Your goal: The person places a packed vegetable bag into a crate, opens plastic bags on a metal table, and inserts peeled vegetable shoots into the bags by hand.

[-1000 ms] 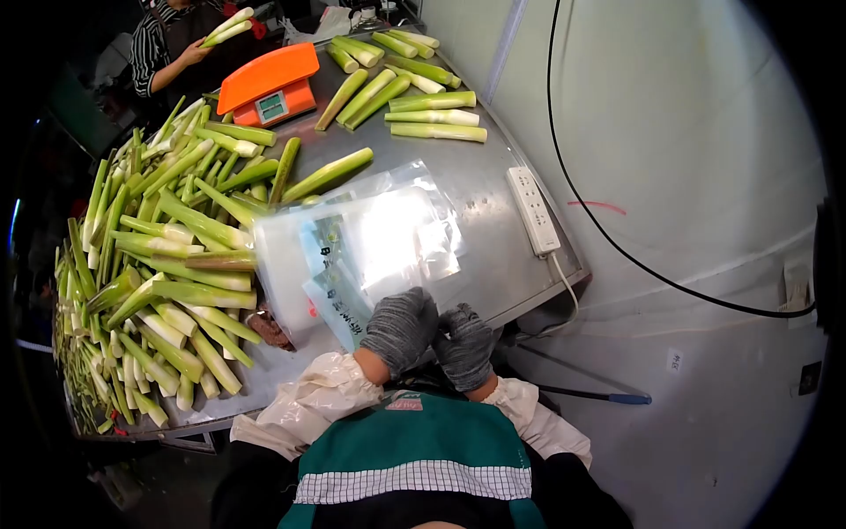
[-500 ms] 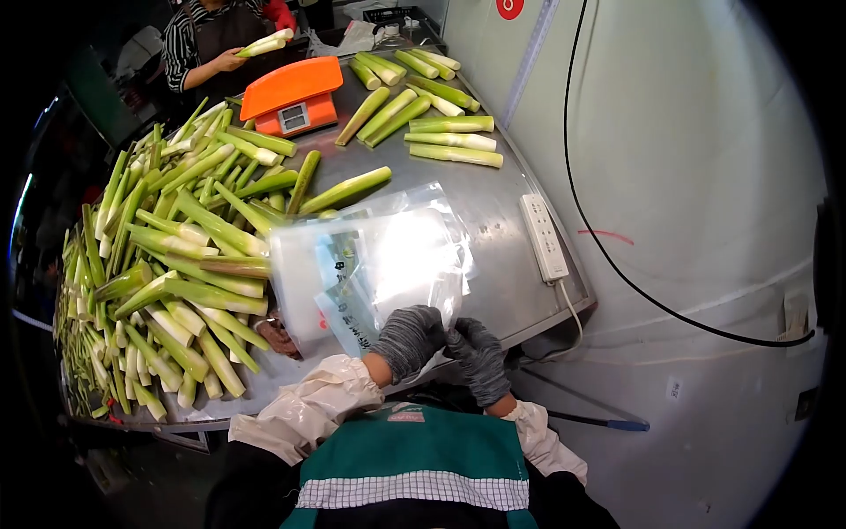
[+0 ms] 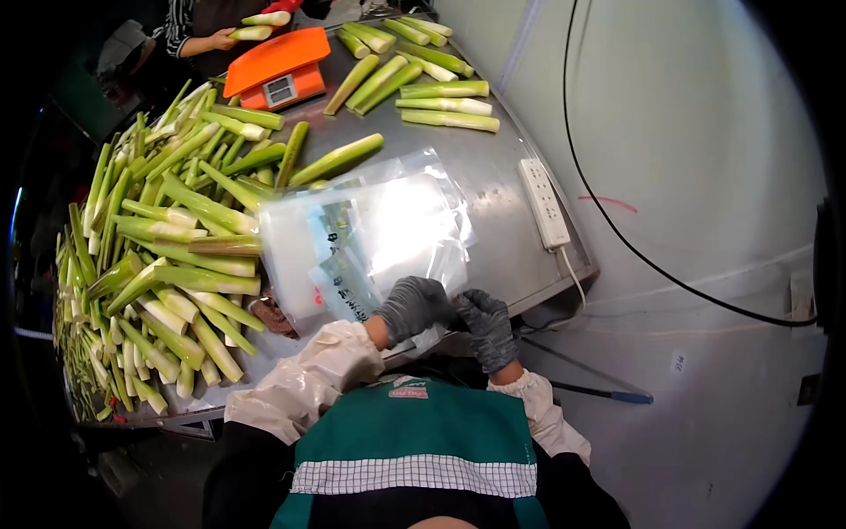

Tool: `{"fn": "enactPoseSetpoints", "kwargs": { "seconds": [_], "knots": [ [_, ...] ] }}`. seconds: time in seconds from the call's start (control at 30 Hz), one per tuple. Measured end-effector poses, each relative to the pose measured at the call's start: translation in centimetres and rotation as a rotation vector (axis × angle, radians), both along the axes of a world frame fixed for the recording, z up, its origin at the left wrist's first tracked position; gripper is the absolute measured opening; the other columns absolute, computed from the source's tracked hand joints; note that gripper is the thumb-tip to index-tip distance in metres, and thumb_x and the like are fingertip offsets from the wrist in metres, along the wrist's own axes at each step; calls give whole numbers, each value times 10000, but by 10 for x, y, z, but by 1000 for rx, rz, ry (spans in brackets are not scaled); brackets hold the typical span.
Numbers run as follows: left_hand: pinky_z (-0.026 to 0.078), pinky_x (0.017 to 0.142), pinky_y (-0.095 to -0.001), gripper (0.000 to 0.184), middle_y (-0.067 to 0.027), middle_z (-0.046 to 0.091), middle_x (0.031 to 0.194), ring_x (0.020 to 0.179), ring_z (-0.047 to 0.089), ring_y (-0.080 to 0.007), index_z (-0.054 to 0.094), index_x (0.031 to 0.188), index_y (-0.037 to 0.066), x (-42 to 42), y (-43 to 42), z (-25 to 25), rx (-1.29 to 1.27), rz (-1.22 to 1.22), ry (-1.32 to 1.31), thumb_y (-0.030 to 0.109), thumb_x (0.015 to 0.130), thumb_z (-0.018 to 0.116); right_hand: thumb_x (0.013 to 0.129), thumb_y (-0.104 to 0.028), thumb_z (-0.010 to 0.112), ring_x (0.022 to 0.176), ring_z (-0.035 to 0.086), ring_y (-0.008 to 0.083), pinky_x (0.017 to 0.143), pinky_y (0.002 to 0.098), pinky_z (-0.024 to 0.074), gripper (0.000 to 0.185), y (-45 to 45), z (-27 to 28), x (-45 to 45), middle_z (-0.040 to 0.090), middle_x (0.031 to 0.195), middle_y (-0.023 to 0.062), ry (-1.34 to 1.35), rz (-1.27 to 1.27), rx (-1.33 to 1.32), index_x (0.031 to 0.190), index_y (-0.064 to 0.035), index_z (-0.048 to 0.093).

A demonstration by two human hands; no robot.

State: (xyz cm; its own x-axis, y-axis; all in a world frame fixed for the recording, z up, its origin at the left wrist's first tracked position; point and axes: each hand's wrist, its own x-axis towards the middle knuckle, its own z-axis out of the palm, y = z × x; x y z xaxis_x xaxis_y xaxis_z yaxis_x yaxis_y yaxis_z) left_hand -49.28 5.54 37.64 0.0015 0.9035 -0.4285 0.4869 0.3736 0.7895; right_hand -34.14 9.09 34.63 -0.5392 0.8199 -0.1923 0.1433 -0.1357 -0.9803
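Clear plastic bags [image 3: 401,220] lie in a flat stack at the table's near edge, with strong glare on them. Blue printed labels [image 3: 339,264] show through the plastic. My left hand [image 3: 412,309], in a grey glove, is closed on the near edge of a plastic bag. Close to its right, my right hand [image 3: 486,328], also gloved in grey, has its fingers pinched together at the bag's near right corner. The fingertips of both hands nearly meet, and the film between them is hard to make out. A large heap of green and white stalks [image 3: 189,256] lies left of the bags.
An orange scale [image 3: 280,69] stands at the back, beside rows of trimmed stalks [image 3: 449,105]. A white power strip [image 3: 544,204] lies along the right table edge, its cable hanging down. Across the table, a person's hand [image 3: 224,40] holds stalks. A brown object [image 3: 273,317] sits beside the bags.
Both my hands have stayed close together at the bag's edge, with small shifts of the fingers and my right hand slightly farther right. The camera view has shifted. The other person's stalks have changed angle.
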Motion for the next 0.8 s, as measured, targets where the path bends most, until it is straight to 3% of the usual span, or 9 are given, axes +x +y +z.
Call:
{"fn": "enactPoseSetpoints", "kwargs": {
  "seconds": [0.13,0.3,0.43,0.5,0.57,0.63,0.7,0.77,0.8],
  "knots": [
    [485,524,-231,129,-73,589,618,556,575,-132,606,802,-26,-15,-15,-7,-6,222,-745,97,785,569,803,-186,576,638,509,91,592,240,438,229,8,-5,3,583,712,49,40,-8,-38,839,40,583],
    [496,512,-252,103,-96,591,628,555,588,-147,594,795,-48,-19,-11,-12,26,219,-686,50,771,573,805,-248,578,642,505,86,580,231,434,296,0,-11,-4,581,716,42,156,-64,-168,850,44,583],
    [478,485,-242,58,-87,581,598,546,579,-137,585,719,-34,-14,-6,-31,175,124,-593,19,735,605,798,-298,568,595,538,166,577,277,435,331,0,4,-7,586,681,100,-130,-59,93,804,33,581],
    [451,458,-230,66,-78,567,572,521,557,-117,574,681,-17,-7,-1,-5,-11,151,-551,2,708,631,795,-303,564,583,548,203,577,297,434,333,4,7,-8,581,664,124,-290,2,268,784,29,580],
    [438,449,-224,96,-67,553,551,497,538,-110,564,654,-4,-5,-2,-14,137,68,-410,11,696,649,808,-235,570,584,510,70,524,225,414,266,3,4,-6,581,634,46,-249,-29,344,791,31,585],
    [432,445,-225,102,-54,545,559,485,523,-105,551,668,9,-10,-5,-20,290,13,-397,30,710,642,812,-192,557,583,530,85,529,233,422,224,4,-1,-3,581,632,47,-158,-25,414,795,30,585],
    [427,443,-220,106,-43,541,580,494,519,-97,532,694,22,-12,-5,-4,-21,294,-535,58,735,623,825,-147,497,592,571,225,560,306,441,193,4,1,-2,579,647,129,-56,-118,153,745,7,581],
    [435,461,-259,132,-60,535,588,513,528,-122,512,755,16,-15,-9,5,14,307,-408,99,742,614,825,-150,501,588,571,224,555,302,443,192,7,13,-6,581,651,128,-49,-109,218,743,5,579],
    [437,480,-280,154,-76,531,587,520,531,-145,503,769,13,-16,-13,5,213,281,-102,114,736,614,825,-154,506,585,571,223,549,298,445,192,8,22,-8,583,655,126,-43,-101,277,742,4,576]
  ]
}}
